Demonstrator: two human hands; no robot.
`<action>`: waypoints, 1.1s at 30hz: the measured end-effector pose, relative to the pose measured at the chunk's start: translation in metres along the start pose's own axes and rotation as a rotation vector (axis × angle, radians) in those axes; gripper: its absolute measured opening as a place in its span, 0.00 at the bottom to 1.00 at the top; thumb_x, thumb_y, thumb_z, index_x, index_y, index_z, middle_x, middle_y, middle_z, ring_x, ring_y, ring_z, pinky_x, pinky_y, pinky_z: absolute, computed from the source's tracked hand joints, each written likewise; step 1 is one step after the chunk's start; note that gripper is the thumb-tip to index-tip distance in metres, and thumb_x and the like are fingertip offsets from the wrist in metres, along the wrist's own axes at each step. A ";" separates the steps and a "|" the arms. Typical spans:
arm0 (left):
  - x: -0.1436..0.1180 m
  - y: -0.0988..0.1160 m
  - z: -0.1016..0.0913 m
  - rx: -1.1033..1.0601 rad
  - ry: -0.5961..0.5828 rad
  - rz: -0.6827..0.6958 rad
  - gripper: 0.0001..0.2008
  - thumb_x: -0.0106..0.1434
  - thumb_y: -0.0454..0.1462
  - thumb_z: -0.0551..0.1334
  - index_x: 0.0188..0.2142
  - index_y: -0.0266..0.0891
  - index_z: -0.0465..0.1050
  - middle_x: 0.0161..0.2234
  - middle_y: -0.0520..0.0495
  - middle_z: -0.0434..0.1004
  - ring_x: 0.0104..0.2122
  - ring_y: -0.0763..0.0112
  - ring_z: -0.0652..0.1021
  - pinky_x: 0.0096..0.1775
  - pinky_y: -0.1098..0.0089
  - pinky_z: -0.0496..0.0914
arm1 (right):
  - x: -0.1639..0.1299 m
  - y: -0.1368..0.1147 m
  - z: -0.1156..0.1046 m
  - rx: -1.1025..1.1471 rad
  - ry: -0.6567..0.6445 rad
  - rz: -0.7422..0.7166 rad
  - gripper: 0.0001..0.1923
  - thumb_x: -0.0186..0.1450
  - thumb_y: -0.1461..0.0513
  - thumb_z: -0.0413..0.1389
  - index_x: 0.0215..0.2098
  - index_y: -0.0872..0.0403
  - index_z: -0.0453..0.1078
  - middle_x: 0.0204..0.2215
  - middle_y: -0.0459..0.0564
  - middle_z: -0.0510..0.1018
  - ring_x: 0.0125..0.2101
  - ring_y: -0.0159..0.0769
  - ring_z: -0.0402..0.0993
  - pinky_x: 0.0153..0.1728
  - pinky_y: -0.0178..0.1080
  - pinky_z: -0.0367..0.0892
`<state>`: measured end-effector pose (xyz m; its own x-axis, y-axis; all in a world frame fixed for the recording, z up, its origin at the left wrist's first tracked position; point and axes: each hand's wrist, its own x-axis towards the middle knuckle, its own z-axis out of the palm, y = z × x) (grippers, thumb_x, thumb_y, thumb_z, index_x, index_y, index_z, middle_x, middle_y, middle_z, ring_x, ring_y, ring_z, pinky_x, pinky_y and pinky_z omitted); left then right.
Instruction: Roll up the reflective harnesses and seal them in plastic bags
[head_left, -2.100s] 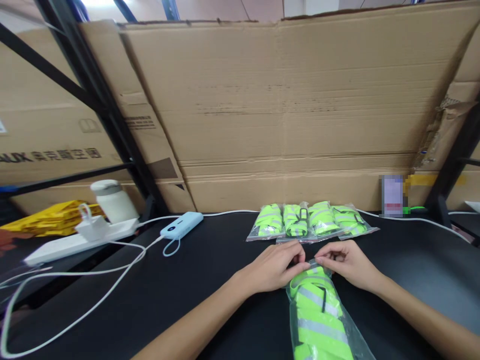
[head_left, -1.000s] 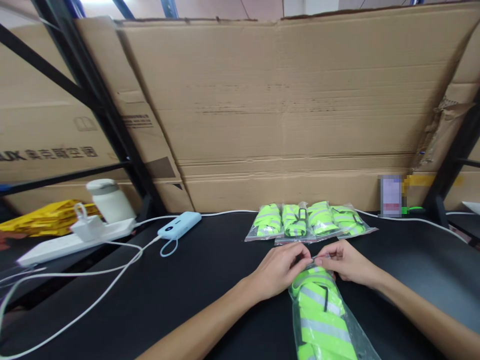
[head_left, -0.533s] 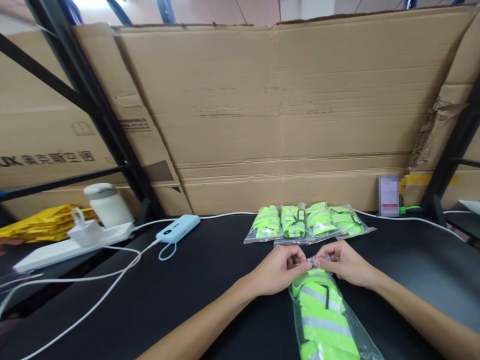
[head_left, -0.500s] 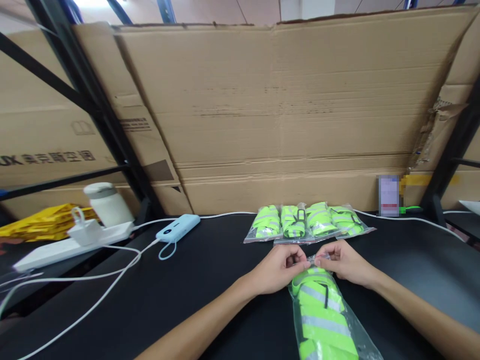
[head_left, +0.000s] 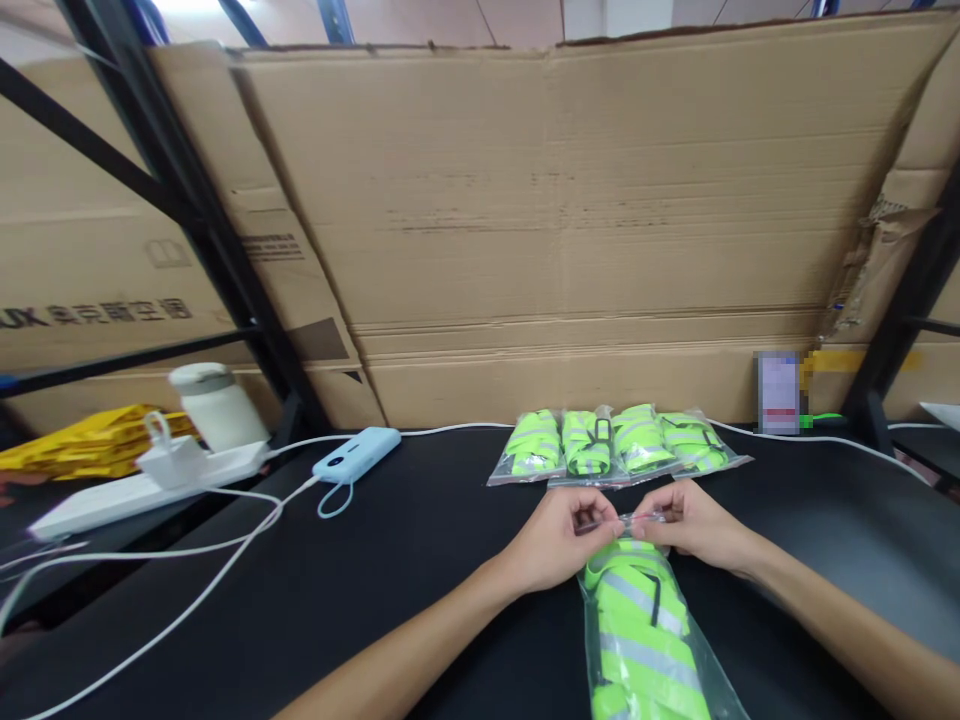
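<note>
A clear plastic bag (head_left: 645,640) with a folded neon-green reflective vest inside lies on the black table (head_left: 390,600) in front of me. My left hand (head_left: 559,535) pinches the bag's far open edge from the left. My right hand (head_left: 694,525) pinches the same edge from the right. The fingertips of both hands almost meet over the bag's mouth. Just beyond my hands, several bagged green vests (head_left: 615,445) lie in a row.
A large cardboard sheet (head_left: 570,220) stands along the table's back edge. At the left sit a white power strip (head_left: 142,485) with a plug, a white jar (head_left: 214,405), a light-blue power bank (head_left: 356,452), white cables (head_left: 187,560) and yellow packets (head_left: 90,440). Black rack posts flank both sides.
Both hands have stayed at the bag's mouth, working the edge with small finger movements. The view shifted slightly; the bag lies in nearly the same place.
</note>
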<state>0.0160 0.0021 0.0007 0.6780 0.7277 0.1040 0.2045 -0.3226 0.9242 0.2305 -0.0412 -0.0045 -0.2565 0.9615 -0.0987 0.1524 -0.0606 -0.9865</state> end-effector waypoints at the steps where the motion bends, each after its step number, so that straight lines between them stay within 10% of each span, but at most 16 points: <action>1: 0.001 -0.002 0.000 -0.036 0.001 -0.030 0.14 0.60 0.45 0.68 0.31 0.34 0.76 0.24 0.52 0.72 0.23 0.76 0.68 0.27 0.74 0.62 | 0.001 0.002 0.001 0.008 -0.001 -0.022 0.18 0.49 0.51 0.74 0.28 0.56 0.79 0.18 0.41 0.70 0.19 0.25 0.57 0.19 0.30 0.50; 33: 0.007 -0.012 -0.008 -0.241 0.024 -0.181 0.19 0.47 0.46 0.77 0.28 0.34 0.77 0.23 0.50 0.78 0.23 0.74 0.74 0.30 0.73 0.66 | 0.006 0.012 -0.004 -0.024 0.008 -0.093 0.16 0.53 0.53 0.72 0.31 0.57 0.82 0.15 0.42 0.72 0.12 0.21 0.52 0.12 0.29 0.43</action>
<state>0.0127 0.0160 -0.0062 0.6284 0.7752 -0.0641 0.1449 -0.0357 0.9888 0.2349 -0.0355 -0.0163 -0.2631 0.9647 -0.0056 0.1512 0.0356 -0.9879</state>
